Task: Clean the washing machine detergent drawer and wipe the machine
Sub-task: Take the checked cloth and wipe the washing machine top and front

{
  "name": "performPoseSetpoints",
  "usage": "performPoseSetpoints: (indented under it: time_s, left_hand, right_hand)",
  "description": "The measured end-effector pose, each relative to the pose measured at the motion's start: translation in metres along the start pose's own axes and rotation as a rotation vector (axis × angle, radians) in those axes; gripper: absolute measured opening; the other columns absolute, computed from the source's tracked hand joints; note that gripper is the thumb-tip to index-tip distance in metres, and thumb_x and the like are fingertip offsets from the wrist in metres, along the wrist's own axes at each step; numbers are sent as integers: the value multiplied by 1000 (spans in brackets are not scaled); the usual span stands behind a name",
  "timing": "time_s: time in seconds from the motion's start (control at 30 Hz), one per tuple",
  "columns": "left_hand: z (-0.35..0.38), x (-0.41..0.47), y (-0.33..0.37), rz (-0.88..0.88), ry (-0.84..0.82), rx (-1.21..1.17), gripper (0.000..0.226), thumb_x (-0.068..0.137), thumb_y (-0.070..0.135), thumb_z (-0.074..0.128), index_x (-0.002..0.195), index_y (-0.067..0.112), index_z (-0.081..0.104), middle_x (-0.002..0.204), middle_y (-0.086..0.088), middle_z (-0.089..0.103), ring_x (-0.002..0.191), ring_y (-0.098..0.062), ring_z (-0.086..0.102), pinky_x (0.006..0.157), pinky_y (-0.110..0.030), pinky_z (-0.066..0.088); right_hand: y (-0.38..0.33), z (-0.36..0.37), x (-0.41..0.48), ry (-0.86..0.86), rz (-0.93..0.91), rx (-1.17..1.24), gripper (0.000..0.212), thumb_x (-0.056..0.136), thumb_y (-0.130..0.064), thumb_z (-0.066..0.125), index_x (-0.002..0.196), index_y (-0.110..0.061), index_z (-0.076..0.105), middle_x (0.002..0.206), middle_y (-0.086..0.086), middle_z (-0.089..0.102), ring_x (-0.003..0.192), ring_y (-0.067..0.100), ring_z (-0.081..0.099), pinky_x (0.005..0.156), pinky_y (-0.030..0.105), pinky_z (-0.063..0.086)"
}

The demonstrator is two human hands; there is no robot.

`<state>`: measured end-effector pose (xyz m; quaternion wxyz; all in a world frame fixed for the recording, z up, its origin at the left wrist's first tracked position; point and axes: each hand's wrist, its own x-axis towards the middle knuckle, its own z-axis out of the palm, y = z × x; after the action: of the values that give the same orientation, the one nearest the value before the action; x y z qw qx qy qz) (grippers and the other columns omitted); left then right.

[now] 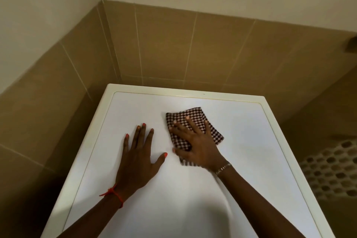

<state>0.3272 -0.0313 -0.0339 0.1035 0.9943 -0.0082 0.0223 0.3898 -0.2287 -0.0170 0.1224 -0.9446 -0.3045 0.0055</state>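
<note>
Head view: we look down on the white top of the washing machine point(251, 141), which stands in a corner of brown tiled wall point(173, 44). The left hand point(138, 157) lies flat on the top, palm down, fingers spread wide, holding nothing. The right hand point(197, 145) presses a brown-and-white checked cloth point(185, 117) against the top, fingers straight and splayed. The cloth sits mid-top, just right of the left hand. We note a red string point(114, 193) on the left wrist and a thin bracelet point(223, 167) on the right.
</note>
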Motion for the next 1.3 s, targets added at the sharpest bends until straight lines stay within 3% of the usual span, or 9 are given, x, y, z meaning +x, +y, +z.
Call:
performPoseSetpoints:
  time_s: [0.1, 0.23, 0.33, 0.67, 0.83, 0.93, 1.0, 1.2, 1.3]
  left_hand:
    - [0, 2, 0, -24, -27, -3, 86, 87, 70, 10, 134, 8, 48, 142, -18, 44, 130, -35, 43, 103, -53, 30]
    - [1, 0, 2, -26, -57, -1, 85, 86, 71, 12, 135, 11, 47, 143, -15, 43, 131, -33, 42, 107, -53, 27]
    - [4, 1, -1, -31, -40, 3, 84, 85, 71, 13, 137, 13, 44, 146, -13, 40, 134, -30, 39, 114, -48, 15]
    - [5, 4, -5, -19, -25, -8, 82, 85, 72, 13, 138, 15, 37, 147, -13, 38, 135, -27, 33, 106, -53, 29]
    - [4, 3, -5, 0, -17, -1, 83, 85, 72, 12, 139, 14, 34, 148, -14, 36, 136, -27, 29, 106, -54, 28]
    - [4, 3, -4, 17, -6, 0, 82, 86, 71, 12, 140, 13, 34, 148, -15, 35, 136, -29, 32, 106, -55, 27]
    - [4, 2, -4, 25, -1, -1, 83, 86, 71, 13, 139, 11, 36, 147, -16, 36, 135, -32, 34, 106, -57, 28]
    - [3, 2, -4, 31, 5, -11, 88, 85, 73, 12, 138, 9, 39, 148, -17, 35, 136, -32, 32, 106, -57, 26]
    - [2, 1, -2, 37, 12, -18, 88, 85, 72, 12, 138, 7, 40, 147, -18, 36, 136, -33, 34, 106, -57, 27]
  right_hand:
    - [26, 1, -14, 65, -76, 39, 64, 80, -63, 35, 139, -39, 36, 148, -23, 21, 143, 12, 11, 110, 63, 5]
    - [39, -9, 20, 71, 270, 32, 84, 72, -75, 19, 147, -37, 15, 157, -8, 7, 145, 12, 4, 113, 57, 2]
    - [35, -11, 80, 7, 438, 48, 80, 83, -74, 28, 149, -31, 13, 158, -2, 3, 145, 12, -1, 113, 54, -4]
    - [28, -1, 82, 6, 72, -41, 67, 82, -68, 12, 143, -45, 21, 156, -11, 14, 145, 9, 6, 115, 53, -2]
    - [84, -14, 40, 168, 364, -87, 75, 75, -70, 8, 142, -43, 28, 154, -8, 24, 144, 12, 16, 113, 48, 6]
    - [114, -22, 53, 123, 540, -106, 63, 87, -67, 23, 144, -41, 24, 156, -7, 18, 145, 14, 10, 114, 53, 6]
    - [119, -22, 60, 106, 532, -104, 59, 90, -63, 30, 144, -41, 23, 156, -7, 16, 145, 14, 9, 114, 54, 5]
    - [118, -25, 0, 27, 265, -151, 72, 78, -75, 3, 143, -47, 20, 155, -13, 17, 145, 11, 11, 115, 49, 8]
    - [138, -29, -39, 61, 319, -151, 70, 79, -78, 4, 141, -50, 19, 155, -13, 18, 145, 12, 11, 115, 49, 12]
